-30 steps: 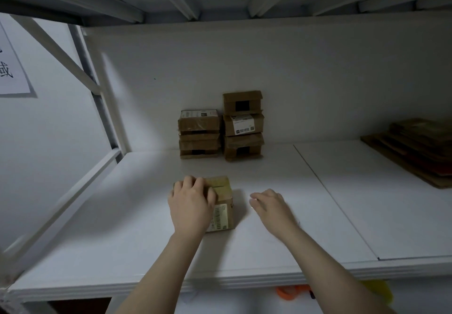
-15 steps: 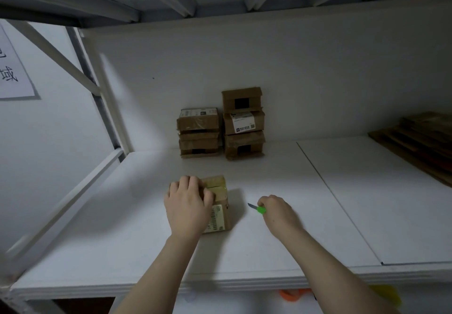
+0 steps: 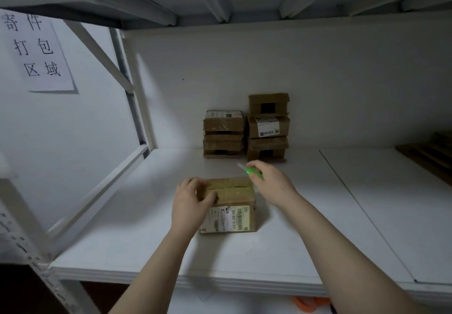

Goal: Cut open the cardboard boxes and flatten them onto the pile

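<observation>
A small taped cardboard box (image 3: 234, 203) with a white shipping label on its near face stands on the white shelf (image 3: 151, 235). My left hand (image 3: 192, 198) grips the box's top left corner, fingers curled over the edge. My right hand (image 3: 274, 184) holds a green box cutter (image 3: 253, 172) just behind the box's far right corner, its blade out and pointing left. Two stacks of closed boxes (image 3: 245, 127) stand against the back wall. The pile of flattened cardboard (image 3: 430, 152) lies at the far right edge of the shelf.
A white frame post and diagonal brace (image 3: 127, 88) bound the shelf on the left. A paper sign (image 3: 36, 47) hangs on the left wall. The upper shelf (image 3: 220, 0) is close overhead. Something orange (image 3: 308, 304) shows below the shelf's front edge.
My right hand, now holding the green cutter, has lifted from the shelf to the box's far right corner. The camera has come closer to the box. My left hand stays on the box.
</observation>
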